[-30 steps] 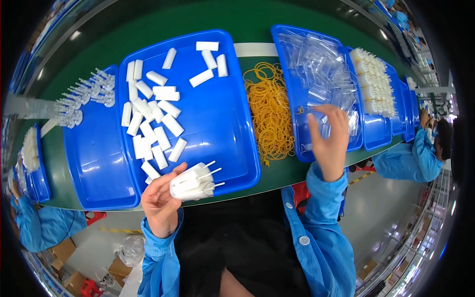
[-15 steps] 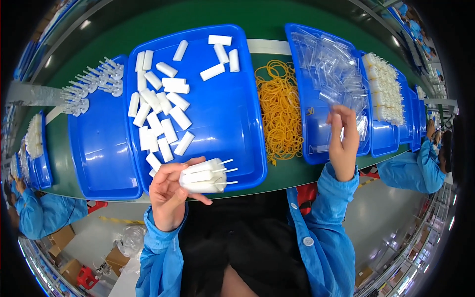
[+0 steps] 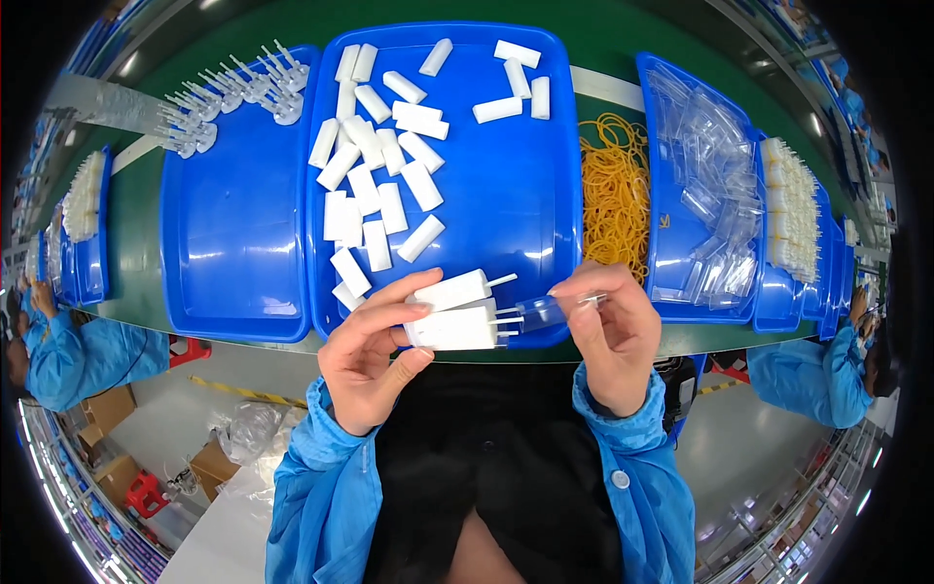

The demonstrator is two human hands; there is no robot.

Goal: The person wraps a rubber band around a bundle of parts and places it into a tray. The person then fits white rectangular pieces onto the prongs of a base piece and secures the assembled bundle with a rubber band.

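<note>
My left hand [image 3: 375, 360] is closed around a bundle of white blocks [image 3: 457, 329] with thin white stems sticking out to the right. One block in it tilts away from the others. My right hand [image 3: 618, 346] pinches a clear plastic piece [image 3: 545, 313] between thumb and fingers. Its left end meets the stem tips; whether it fits over any stem, I cannot tell. Both hands are at the near edge of a large blue tray [image 3: 496, 209], where loose white blocks [image 3: 377, 245] lie mostly on the left side.
Left of it, another blue tray [image 3: 233, 253] bears stemmed white bases [image 3: 199, 117]. Yellow rubber bands [image 3: 615, 200] are heaped on the right, beside a blue tray [image 3: 671, 277] of clear plastic pieces [image 3: 705, 146]. Finished-looking white bundles [image 3: 790, 209] stand farther right. Co-workers' blue sleeves [image 3: 808, 380] show at both sides.
My right hand has come left from the tray of clear pieces, now with one in its grip. The bundle in my left hand has shifted right, and the view has moved.
</note>
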